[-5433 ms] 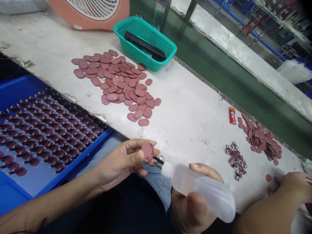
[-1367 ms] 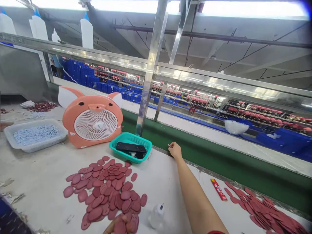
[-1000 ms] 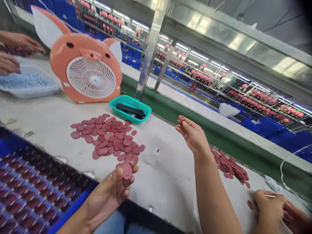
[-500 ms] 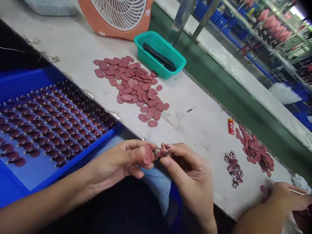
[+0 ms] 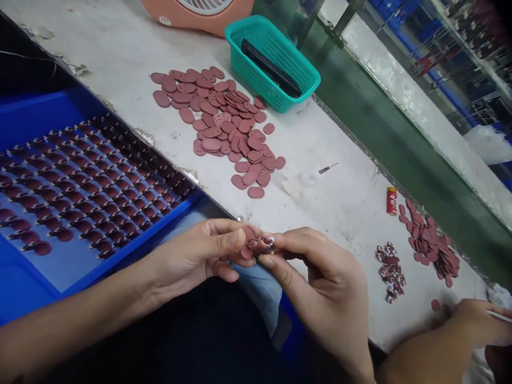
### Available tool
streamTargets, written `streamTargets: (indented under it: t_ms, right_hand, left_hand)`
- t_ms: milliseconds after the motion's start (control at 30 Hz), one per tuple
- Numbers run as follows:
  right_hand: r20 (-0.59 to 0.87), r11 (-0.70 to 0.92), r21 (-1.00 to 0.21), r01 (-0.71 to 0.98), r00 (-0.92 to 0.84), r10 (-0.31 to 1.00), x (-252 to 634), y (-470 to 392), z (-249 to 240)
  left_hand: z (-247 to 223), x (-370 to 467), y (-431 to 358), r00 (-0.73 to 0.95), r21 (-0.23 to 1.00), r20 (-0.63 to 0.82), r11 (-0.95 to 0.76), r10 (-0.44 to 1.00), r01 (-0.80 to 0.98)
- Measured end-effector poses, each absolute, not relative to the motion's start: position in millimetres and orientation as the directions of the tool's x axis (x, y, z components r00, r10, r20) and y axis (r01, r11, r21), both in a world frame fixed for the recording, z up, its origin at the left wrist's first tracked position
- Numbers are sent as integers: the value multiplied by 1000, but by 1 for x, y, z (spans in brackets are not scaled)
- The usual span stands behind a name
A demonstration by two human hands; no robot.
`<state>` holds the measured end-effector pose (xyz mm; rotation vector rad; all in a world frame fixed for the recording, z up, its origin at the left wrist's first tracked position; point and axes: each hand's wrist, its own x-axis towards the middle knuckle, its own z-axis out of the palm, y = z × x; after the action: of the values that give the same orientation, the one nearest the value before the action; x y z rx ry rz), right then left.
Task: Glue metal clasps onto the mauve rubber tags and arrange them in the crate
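Note:
My left hand (image 5: 216, 248) pinches a flat, reddish-brown oval disc (image 5: 247, 234) between thumb and fingers, close to the table's near edge. Against that disc, my right hand (image 5: 316, 277) holds a small painted figure part (image 5: 264, 245) with white and dark spots; its exact kind is too small to make out. The two pieces touch or overlap. A large pile of the same oval discs (image 5: 224, 117) lies on the table beyond my hands. To the left, a blue tray (image 5: 168, 213) carries rows of discs with small dark parts fixed to them.
Behind the pile stands a green basket (image 5: 276, 98) with a black bar in it, beside an orange fan (image 5: 196, 18). A thin pointed tool (image 5: 327, 168), a red packet (image 5: 391, 201), small painted parts (image 5: 391, 272) and more discs (image 5: 432, 240) lie rightward. Another person's hand (image 5: 476, 322) works at lower right.
My right hand has brought the small painted part left, up against the disc, covering more of it. The camera view has tipped down slightly.

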<state>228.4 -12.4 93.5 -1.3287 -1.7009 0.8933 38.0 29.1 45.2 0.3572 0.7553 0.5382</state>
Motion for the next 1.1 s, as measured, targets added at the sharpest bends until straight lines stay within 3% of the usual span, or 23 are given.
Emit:
streamTargets:
  t_ms: [533, 1100]
  right_hand:
    - [144, 251, -830, 498, -243, 959, 223, -6, 101]
    - [161, 314, -797, 516, -319, 934, 222, -6, 110]
  left_hand:
    - [43, 32, 24, 607, 439, -551, 817, 573, -373]
    - [42, 29, 17, 626, 480, -500, 793, 599, -375]
